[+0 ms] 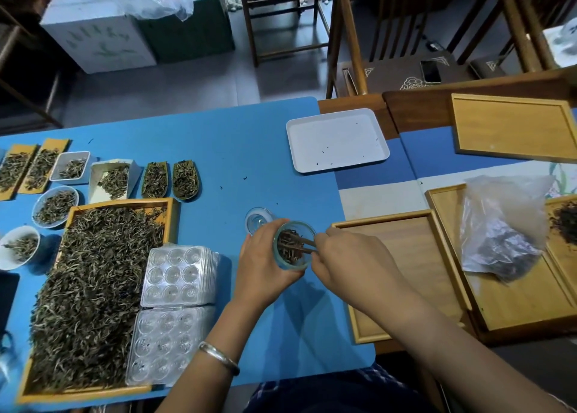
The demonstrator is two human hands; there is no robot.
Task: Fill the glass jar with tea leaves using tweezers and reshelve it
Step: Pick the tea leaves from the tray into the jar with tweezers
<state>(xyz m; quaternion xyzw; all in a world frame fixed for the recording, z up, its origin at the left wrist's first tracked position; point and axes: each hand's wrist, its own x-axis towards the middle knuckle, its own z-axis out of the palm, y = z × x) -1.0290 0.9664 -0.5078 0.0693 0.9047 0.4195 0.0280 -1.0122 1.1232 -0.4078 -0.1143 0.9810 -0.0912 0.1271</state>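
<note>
Head view. The glass jar [293,245] is the landmark: it stands tilted on the blue desk [218,150], mouth toward the camera, gripped around its near side by the left hand [265,263]. The right hand [343,256] pinches brown tweezers [304,244] whose tips reach inside the jar among dark tea leaves [288,248]. Filling appears well under way, the jar looking largely full; how much room remains cannot be told. Closing and reshelving are not yet done; no shelf is in view. Just behind the jar lies a small clear round piece [257,219], probably its lid. Left of the jar, stacked clear moulded trays [179,275] hold only specks, and beyond them a large wooden tray [100,287] is heaped with greenish leaf; behind that tray, small bowls, boxes and scoops each carry a little leaf. Behind the jar to the right, a white tray [337,139] holds a few crumbs. Right of the jar lies a bare wooden tray [402,256], then a plastic bag [499,228] of dark leaf.
</note>
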